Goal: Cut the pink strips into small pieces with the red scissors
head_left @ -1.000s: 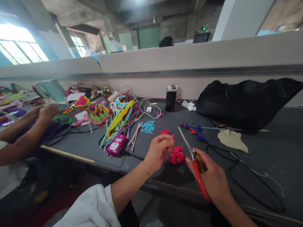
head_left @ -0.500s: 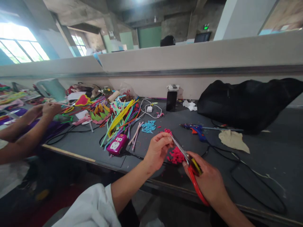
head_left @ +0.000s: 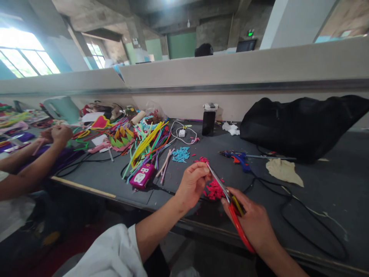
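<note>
My right hand (head_left: 252, 221) grips red-handled scissors (head_left: 227, 200) whose blades point up-left toward my left hand (head_left: 192, 184). That left hand is pinched shut on a small red piece at the blade tips; the piece is too small to make out. A pile of red cut bits (head_left: 213, 189) lies on the dark table (head_left: 100, 179) just under and between both hands. More red bits (head_left: 202, 159) and a heap of light blue bits (head_left: 181, 154) lie further back.
A pink power strip (head_left: 141, 176) and a spread of coloured pipe cleaners (head_left: 145, 142) lie left. A blue glue gun (head_left: 238, 157), a black cable (head_left: 300, 221), a tan cloth scrap (head_left: 284, 171) and a black bag (head_left: 300, 123) are right. Another person's hands (head_left: 54, 134) work at far left.
The scissors swung from pointing up and away to meet my left hand's pinched fingers. My left hand rose slightly off the red pile.
</note>
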The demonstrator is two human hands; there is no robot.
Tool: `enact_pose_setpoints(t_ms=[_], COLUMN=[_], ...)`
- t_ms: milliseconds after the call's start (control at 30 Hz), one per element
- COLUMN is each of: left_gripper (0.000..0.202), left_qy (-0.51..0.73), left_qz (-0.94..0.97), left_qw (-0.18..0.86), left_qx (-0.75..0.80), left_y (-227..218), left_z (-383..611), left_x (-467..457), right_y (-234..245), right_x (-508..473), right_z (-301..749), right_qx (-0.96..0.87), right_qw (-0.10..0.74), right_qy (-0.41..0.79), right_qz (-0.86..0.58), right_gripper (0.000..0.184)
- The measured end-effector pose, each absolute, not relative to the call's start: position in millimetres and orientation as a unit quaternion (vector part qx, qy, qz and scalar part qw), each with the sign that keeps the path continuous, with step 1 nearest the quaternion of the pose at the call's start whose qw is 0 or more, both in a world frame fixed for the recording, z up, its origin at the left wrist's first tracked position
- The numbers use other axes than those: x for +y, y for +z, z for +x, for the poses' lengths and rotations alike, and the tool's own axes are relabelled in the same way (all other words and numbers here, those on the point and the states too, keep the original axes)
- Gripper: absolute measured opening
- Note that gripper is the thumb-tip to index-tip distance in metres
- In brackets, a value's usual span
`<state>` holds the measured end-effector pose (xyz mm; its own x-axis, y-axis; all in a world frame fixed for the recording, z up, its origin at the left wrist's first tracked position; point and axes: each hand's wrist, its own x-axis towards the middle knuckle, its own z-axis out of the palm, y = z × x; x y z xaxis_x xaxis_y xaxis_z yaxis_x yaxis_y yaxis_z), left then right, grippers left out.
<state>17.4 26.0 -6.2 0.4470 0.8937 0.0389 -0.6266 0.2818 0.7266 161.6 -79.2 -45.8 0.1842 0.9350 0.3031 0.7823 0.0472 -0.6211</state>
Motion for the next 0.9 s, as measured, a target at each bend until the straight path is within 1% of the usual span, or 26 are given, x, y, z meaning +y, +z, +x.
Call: enact_pose_setpoints(t_ms=[367, 900], left_gripper=[0.004, 0.006], left_qy=[0.493, 0.494], left_qz=[0.342, 0.330], left_qw=[0.778, 0.782], left_qx=[0.187, 0.186], left_y=[-7.4, -9.8], left_z=[18.7, 19.2], left_x=[25.4, 26.0], right_y=[-48.8, -54.2], right_x=[-78.1, -79.6], right_z=[159.7, 156.8], right_qx=[-0.648, -0.656], right_qw=[0.388, 0.396], right_qy=[0.082, 0.080], right_qz=[-0.651, -0.638], right_gripper=[0.027, 0.027])
